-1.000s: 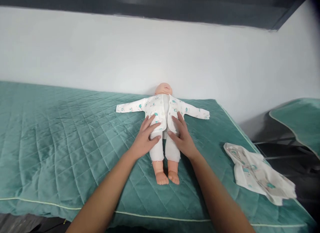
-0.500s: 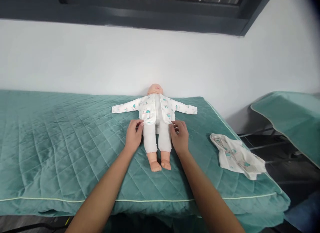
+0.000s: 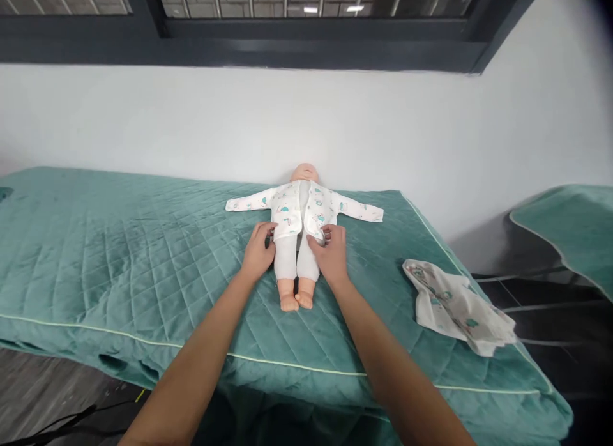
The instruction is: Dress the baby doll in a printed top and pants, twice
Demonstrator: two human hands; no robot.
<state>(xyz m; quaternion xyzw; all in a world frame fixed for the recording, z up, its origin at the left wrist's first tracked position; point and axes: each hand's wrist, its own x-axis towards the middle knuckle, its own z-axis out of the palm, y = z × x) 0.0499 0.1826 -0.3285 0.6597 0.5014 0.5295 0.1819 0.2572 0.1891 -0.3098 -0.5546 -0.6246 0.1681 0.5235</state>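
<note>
A baby doll point(image 3: 288, 295) lies on its back, feet toward me, in white leggings point(image 3: 286, 257). It wears a white printed baby jacket point(image 3: 288, 206) with both sleeves spread wide and the front lying open down the middle. At the hem on the left side, my left hand point(image 3: 259, 249) has its fingers bent round the jacket's edge. My right hand point(image 3: 331, 251) grips the hem of the other front panel, its thumb over the top of the doll's leg. Part of each hand's fingertips is hidden by cloth.
A crumpled printed baby garment point(image 3: 462, 305) lies to the right, near the edge of the green quilted bed cover point(image 3: 143, 254). Behind the doll's head rises a white wall point(image 3: 215, 123) below a dark window frame point(image 3: 306, 50). Another green cover point(image 3: 569, 225) is at far right.
My right hand has shifted inward, its thumb now over the doll's leg. The doll's legs lie closer together and angle left. The camera view has tilted up, showing more window.
</note>
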